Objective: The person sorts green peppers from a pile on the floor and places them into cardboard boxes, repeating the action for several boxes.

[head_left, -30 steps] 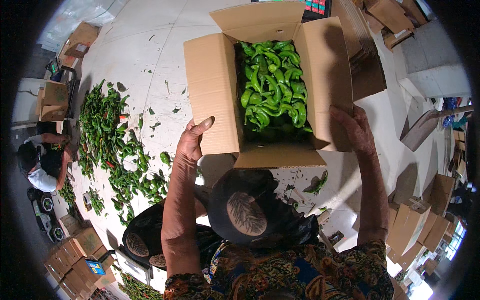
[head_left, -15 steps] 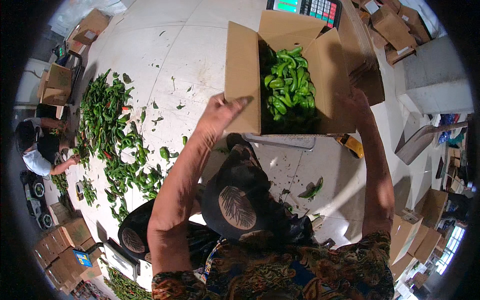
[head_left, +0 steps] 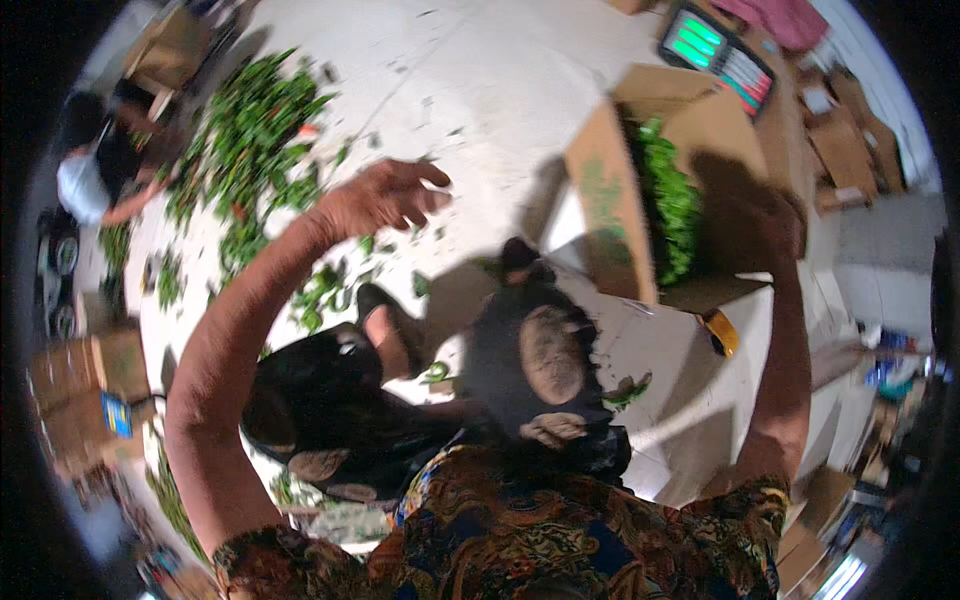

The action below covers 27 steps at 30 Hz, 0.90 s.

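An open cardboard box (head_left: pixel 612 225) stands tilted to the right of my knees, its left side turned toward me with a green print on it. Inside lie green peppers (head_left: pixel 667 210), partly hidden by that side. My right hand (head_left: pixel 780 225) is at the box's right edge, dark with shadow and blurred; it seems to grip the cardboard, though the fingers barely show. Off the box, my left hand (head_left: pixel 385 200) hovers over the floor left of it, fingers apart and nothing in them.
A large heap of green peppers (head_left: pixel 245 150) covers the floor on the left, with a person (head_left: pixel 88 185) crouching beyond it. A lit scale display (head_left: pixel 700 45) stands behind the box. Something yellow (head_left: pixel 720 333) lies near its front corner. Stacked cartons (head_left: pixel 80 390) line the left side.
My left hand has let go of the box and moved left, its fingers opening. The box has shifted right in view and turned, with my right hand still beside it. The view has swung.
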### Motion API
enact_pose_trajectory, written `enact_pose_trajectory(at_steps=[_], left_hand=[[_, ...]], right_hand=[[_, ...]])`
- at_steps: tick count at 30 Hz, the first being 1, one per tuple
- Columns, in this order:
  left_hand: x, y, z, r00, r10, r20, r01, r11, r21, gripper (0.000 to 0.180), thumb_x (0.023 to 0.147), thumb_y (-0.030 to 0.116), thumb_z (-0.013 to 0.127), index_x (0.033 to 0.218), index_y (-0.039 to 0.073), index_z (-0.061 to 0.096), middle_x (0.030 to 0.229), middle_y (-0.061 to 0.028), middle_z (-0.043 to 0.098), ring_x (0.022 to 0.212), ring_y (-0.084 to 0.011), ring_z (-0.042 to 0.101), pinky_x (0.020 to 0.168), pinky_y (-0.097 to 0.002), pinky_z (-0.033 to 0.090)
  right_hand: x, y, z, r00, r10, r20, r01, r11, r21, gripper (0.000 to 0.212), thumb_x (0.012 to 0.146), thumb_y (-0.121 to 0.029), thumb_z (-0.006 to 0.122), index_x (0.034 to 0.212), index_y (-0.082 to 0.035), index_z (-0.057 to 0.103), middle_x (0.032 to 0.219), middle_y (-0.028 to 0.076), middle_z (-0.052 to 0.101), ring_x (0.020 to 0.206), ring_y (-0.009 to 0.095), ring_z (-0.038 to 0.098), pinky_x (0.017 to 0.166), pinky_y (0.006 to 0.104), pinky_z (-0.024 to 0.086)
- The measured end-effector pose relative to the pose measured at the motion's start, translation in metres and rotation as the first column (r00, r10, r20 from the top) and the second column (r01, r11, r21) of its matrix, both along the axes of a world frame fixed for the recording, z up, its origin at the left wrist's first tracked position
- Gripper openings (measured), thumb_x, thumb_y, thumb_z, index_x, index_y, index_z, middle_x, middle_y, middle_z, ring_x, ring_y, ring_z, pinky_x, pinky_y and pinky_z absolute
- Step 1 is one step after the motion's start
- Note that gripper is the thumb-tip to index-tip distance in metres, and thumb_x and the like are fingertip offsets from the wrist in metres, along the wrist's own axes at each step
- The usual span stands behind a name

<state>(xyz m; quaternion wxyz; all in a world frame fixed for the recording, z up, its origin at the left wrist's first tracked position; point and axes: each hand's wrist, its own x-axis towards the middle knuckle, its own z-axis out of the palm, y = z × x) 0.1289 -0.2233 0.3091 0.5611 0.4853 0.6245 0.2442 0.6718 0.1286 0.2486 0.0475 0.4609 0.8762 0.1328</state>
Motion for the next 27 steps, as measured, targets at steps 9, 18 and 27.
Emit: enact_pose_trajectory(at_steps=[9,18,27], left_hand=[[-0.102,-0.306,-0.127,0.233,0.964,-0.127,-0.966,0.244,0.079,0.032,0.087,0.016,0.062,0.113,-0.001,0.060,0.079,-0.0069,0.065,0.066,-0.0115,0.062,0.060,-0.0235,0.051],[0.053,-0.371,-0.254,-0.015,0.990,-0.139,-0.980,-0.042,-0.197,0.027,0.086,0.012,0.061,0.109,-0.003,0.062,0.093,-0.0117,0.067,0.079,-0.0171,0.065,0.070,-0.0286,0.055],[-0.005,-0.289,-0.303,-0.117,0.947,-0.299,-0.963,-0.035,0.267,0.026,0.082,0.020,0.068,0.098,0.001,0.064,0.089,-0.0160,0.066,0.076,-0.0288,0.066,0.068,-0.0370,0.052]], right_hand=[[-0.275,-0.149,0.105,0.800,0.191,-0.569,-0.476,0.779,-0.408,0.034,0.091,-0.012,0.059,0.124,-0.006,0.056,0.117,0.011,0.062,0.103,0.023,0.060,0.091,0.0323,0.047],[-0.466,-0.319,0.041,0.422,0.902,-0.087,-0.516,0.161,-0.841,0.037,0.082,-0.005,0.061,0.117,0.000,0.055,0.107,0.018,0.059,0.101,0.035,0.058,0.086,0.0433,0.049],[-0.512,-0.334,-0.073,0.436,0.899,-0.036,-0.462,0.190,-0.866,0.036,0.082,-0.008,0.061,0.118,-0.003,0.055,0.100,0.019,0.061,0.095,0.038,0.059,0.081,0.0451,0.048]])
